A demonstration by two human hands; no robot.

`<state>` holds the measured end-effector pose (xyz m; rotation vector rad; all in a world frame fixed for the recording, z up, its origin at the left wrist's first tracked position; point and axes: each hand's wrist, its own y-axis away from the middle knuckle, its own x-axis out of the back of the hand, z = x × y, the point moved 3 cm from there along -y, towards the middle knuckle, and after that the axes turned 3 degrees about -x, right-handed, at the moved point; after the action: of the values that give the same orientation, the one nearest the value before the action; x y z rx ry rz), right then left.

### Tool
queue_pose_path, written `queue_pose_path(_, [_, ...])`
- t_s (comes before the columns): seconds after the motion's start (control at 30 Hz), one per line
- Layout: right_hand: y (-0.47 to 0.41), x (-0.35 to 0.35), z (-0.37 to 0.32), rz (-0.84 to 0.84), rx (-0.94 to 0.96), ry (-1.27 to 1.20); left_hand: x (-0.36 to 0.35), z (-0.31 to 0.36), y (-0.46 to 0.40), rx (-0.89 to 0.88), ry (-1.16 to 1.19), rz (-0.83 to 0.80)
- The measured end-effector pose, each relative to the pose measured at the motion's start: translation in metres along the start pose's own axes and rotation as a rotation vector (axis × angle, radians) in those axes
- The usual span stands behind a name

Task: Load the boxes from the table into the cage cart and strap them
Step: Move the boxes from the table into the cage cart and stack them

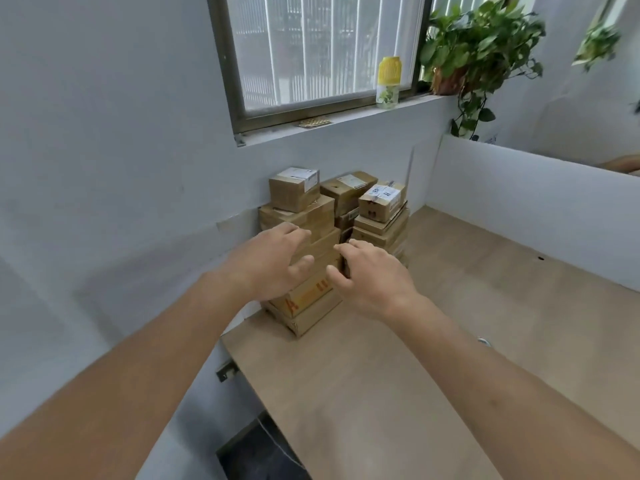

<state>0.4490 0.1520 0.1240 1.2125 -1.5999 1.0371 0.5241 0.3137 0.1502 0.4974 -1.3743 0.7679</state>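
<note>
All the boxes (pixel 332 237) sit on the table (pixel 398 375). My left hand (pixel 273 265) and right hand (pixel 372 278) are open, holding nothing. No cart in sight.

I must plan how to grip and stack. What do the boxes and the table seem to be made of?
The boxes look like brown corrugated cardboard, matt, with white paper labels and tape seams. The table looks like light wood-grain laminate or veneer, smooth with a low sheen; solid wood cannot be excluded. Both hands, left hand and right hand, are open.
</note>
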Motion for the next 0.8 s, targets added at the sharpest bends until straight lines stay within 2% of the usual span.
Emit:
queue_pose_path(0.33, [-0.121, -0.012, 0.046, 0.016, -0.185, 0.046, -0.014, -0.054, -0.140, -0.085, 0.020, 0.004])
queue_pose_path(0.53, [-0.206, -0.035, 0.057, 0.050, -0.323, 0.060, -0.015, -0.100, -0.218, -0.197, -0.073, 0.065])
queue_pose_path(0.63, [-0.242, -0.043, 0.061, 0.062, -0.371, 0.066, -0.014, -0.122, -0.249, -0.196, -0.110, 0.059])
queue_pose_path(0.8, [-0.284, -0.050, 0.079, 0.117, -0.475, 0.104, -0.021, -0.143, -0.289, -0.124, -0.120, -0.045])
